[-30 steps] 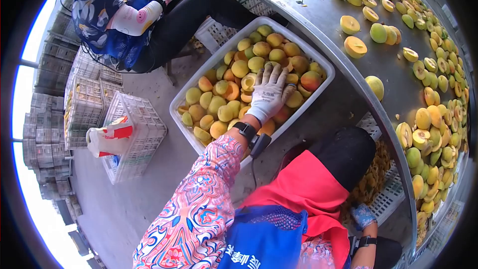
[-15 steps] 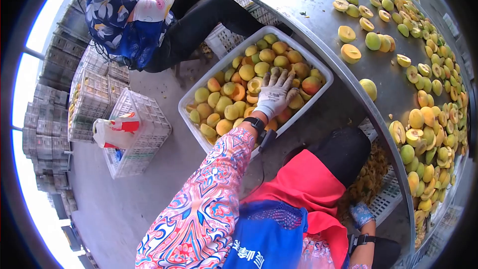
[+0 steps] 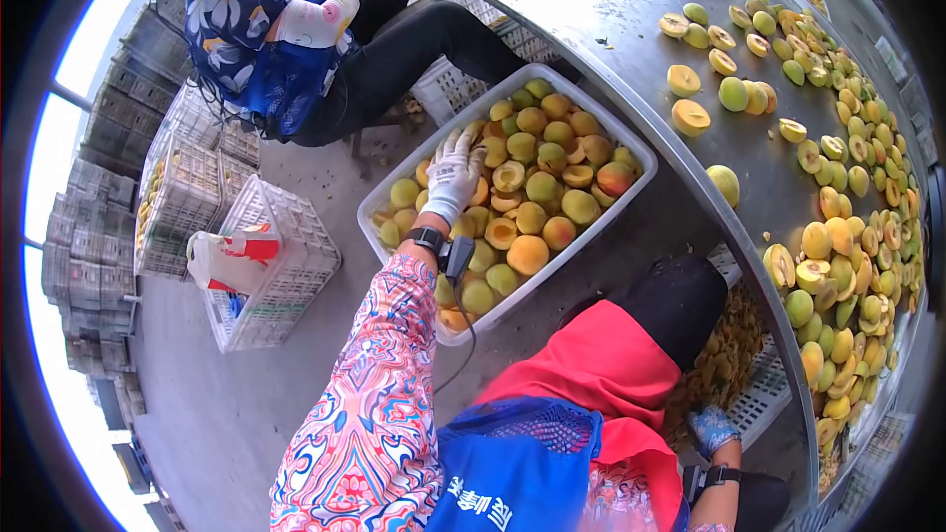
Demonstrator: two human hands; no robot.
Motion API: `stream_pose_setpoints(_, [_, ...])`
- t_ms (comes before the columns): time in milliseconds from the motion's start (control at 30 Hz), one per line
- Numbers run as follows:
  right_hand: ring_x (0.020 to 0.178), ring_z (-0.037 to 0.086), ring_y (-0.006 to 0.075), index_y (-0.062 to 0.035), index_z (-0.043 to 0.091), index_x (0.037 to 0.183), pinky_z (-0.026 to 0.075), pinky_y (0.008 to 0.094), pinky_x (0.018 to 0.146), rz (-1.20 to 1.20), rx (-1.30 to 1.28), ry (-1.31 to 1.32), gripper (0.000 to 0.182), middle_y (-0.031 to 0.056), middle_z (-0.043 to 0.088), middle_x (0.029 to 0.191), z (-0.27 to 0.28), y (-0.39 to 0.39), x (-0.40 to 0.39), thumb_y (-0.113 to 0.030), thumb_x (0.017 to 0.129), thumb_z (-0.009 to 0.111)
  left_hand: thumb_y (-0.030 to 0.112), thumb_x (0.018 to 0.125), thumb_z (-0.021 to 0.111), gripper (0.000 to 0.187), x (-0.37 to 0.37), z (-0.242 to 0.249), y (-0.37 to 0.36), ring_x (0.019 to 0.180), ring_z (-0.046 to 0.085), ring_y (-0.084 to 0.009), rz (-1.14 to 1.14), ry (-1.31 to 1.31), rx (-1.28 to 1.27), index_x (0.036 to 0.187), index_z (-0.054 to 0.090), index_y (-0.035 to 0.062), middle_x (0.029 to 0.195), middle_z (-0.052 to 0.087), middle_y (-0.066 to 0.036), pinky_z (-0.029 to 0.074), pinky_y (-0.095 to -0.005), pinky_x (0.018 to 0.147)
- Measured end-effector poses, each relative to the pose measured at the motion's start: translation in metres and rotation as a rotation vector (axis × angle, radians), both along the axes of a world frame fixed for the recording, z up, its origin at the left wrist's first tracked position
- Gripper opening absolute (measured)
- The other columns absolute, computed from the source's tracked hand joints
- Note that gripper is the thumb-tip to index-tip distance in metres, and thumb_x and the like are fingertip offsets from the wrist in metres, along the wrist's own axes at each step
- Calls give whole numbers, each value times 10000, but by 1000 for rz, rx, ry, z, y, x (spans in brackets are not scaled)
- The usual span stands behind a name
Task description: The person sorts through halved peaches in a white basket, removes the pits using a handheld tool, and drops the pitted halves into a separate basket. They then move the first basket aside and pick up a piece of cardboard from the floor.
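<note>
A: Our left hand [image 3: 452, 175] in its white glove lies spread, palm down, on the peaches [image 3: 537, 202] at the near-left side of the white tub [image 3: 631, 143], fingers open, clasping nothing.

B: The tub sits on the floor, its far corner tucked under the curved rim of the steel tabletop [image 3: 601, 15]. Bare concrete lies open to its left.

A: Our right hand [image 3: 714, 429], in a blue glove, hangs low by a white slotted crate [image 3: 769, 389]; we cannot tell whether it grips anything.

B: Another person's legs [image 3: 414, 44] crowd the tub's far end; a lattice basket [image 3: 281, 271] stands left.

A: The peaches are yellow-green, some blushed red, several halved.
</note>
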State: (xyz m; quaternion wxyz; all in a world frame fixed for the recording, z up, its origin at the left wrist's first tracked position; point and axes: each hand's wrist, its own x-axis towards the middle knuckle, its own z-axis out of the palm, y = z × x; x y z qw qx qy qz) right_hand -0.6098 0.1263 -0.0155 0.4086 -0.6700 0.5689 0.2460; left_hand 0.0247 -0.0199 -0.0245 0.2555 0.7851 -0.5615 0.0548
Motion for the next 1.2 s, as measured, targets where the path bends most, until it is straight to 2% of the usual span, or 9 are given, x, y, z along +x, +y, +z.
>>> stream_pose_setpoints(100, [1001, 600, 433, -6, 606, 1152, 489, 455, 832, -322, 123, 67, 404, 256, 624, 1128, 45, -11, 41, -284, 874, 515, 461, 856, 605, 478, 1, 21, 15, 1163, 507, -329, -26, -52, 278, 1224, 573, 157, 1218, 564, -124, 418, -473, 951])
stream_pose_setpoints(367, [1084, 565, 423, -5, 612, 1162, 462, 447, 921, -154, -30, 4, 411, 265, 605, 1156, -4, 2, 2, -276, 866, 525, 440, 757, 687, 507, -10, 52, -2, 1146, 509, -322, -198, -271, 832, 1202, 610, 207, 1177, 586, -104, 427, -449, 940])
stream_pose_setpoints(567, [1049, 573, 432, -1, 617, 1140, 473, 451, 878, -125, -83, -12, 401, 263, 618, 1120, -7, 2, -3, -279, 868, 521, 353, 803, 598, 384, -8, 56, -2, 1153, 520, -310, -323, -349, 886, 1173, 658, 271, 1203, 580, -128, 437, -450, 939])
stream_pose_setpoints(767, [995, 585, 434, 3, 613, 1125, 484, 449, 834, -183, -73, -56, 376, 263, 625, 1082, -10, 2, -2, -262, 872, 529, 261, 771, 646, 362, -1, 49, -1, 1133, 528, -355, -322, -247, 804, 1128, 650, 203, 1182, 564, -156, 439, -443, 963])
stream_pose_setpoints(900, [1030, 567, 429, 9, 608, 1127, 474, 446, 859, -23, -131, -56, 367, 264, 607, 1126, -5, 2, -5, -255, 889, 514, 158, 733, 711, 409, 36, 54, 4, 1105, 554, -301, -503, 273, 680, 1133, 628, 157, 1118, 592, -149, 453, -371, 946])
stream_pose_setpoints(967, [1040, 565, 426, 10, 609, 1123, 471, 445, 871, 64, -149, -68, 365, 263, 603, 1134, -6, 1, -6, -255, 894, 507, 90, 745, 722, 473, 39, 56, 11, 1033, 586, -230, -328, 983, 669, 1199, 622, 177, 1092, 626, -132, 462, -305, 900])
stream_pose_setpoints(1033, [1049, 562, 424, 11, 611, 1119, 468, 443, 884, 157, -167, -78, 363, 261, 600, 1142, -4, 1, -2, -256, 900, 500, 60, 755, 731, 546, 35, 53, 11, 955, 600, -200, -406, 743, 675, 1270, 589, 171, 1066, 646, -115, 472, -277, 840])
stream_pose_setpoints(1100, [1072, 554, 420, 13, 609, 1129, 456, 443, 911, -74, -75, -6, 379, 262, 596, 1152, 15, -4, 17, -268, 901, 495, 71, 750, 752, 592, 23, 66, 6, 968, 599, -213, -427, 391, 767, 1306, 557, 124, 1106, 635, -132, 477, -285, 853])
stream_pose_setpoints(1200, [1086, 547, 424, 14, 604, 1147, 448, 448, 923, -6, -123, -46, 395, 265, 593, 1162, 5, -2, 5, -274, 898, 500, 88, 745, 755, 572, 31, 72, 5, 1010, 614, -246, -379, 267, 807, 1284, 563, 99, 1104, 644, -149, 486, -326, 853])
